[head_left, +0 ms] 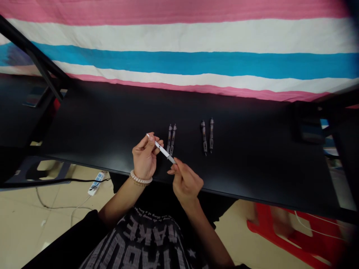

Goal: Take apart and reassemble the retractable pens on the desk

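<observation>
Looking down from the head view, I see both hands at one white pen (163,150), held aslant above the black table (252,157), near its front edge. The left hand (144,157) has thumb and fingers pinched on the far end; the right hand (186,183) has its fingers closed on the near end. What worries me is the pull between them: should the two hands twist or tug unevenly, the slim barrel could slip or come apart, and a loose bit might roll off that close edge. A careless knuckle could also nudge the nearer pair of dark pens (174,135), just beyond the white one; whether they touch it, I can't tell. Counting up: one white pen, four dark ones, two in that pair and two in the farther pair (211,135) to the right, plus one power strip (95,183) and one red stool (266,224) on the floor.
</observation>
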Motion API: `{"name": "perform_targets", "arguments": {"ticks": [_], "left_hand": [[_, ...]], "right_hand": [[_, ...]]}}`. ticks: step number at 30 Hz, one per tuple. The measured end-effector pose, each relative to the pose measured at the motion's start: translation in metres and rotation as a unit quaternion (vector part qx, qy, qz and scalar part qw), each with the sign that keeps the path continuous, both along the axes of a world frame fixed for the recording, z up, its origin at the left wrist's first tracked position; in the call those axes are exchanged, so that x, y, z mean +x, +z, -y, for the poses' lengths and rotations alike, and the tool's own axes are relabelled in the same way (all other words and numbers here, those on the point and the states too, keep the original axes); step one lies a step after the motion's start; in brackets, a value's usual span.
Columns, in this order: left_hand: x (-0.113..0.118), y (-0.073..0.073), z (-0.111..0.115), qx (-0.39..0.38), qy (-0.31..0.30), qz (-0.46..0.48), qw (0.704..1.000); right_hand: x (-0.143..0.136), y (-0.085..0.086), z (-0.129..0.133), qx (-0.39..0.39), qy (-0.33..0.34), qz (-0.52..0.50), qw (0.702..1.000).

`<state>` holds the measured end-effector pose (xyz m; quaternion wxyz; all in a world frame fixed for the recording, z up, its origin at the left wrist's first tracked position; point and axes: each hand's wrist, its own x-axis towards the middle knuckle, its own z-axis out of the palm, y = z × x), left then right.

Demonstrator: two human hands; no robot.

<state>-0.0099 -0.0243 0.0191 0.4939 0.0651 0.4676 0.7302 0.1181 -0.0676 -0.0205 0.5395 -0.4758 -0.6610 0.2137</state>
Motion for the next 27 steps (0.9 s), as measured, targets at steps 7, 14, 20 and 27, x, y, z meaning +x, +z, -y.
{"name": "perform_targets", "arguments": {"ticks": [7,14,20,27], "left_hand": [[-0.006,-0.001,0.0,-0.018,0.009,0.005,1.0],[-0.004,-0.001,0.0,-0.009,0.005,-0.003,1.0],[-0.003,-0.002,0.001,-0.001,-0.007,0.004,1.0],[-0.005,-0.002,0.002,-0.014,0.001,-0.01,1.0]], "right_hand": [[-0.002,-0.003,-0.002,0.021,0.01,-0.016,1.0],[-0.004,0.011,0.004,-0.075,0.011,-0.058,0.995],[-0.005,0.011,0.006,-0.09,0.002,-0.068,0.994],[-0.003,0.004,0.012,-0.014,-0.034,-0.018,0.999]]}}
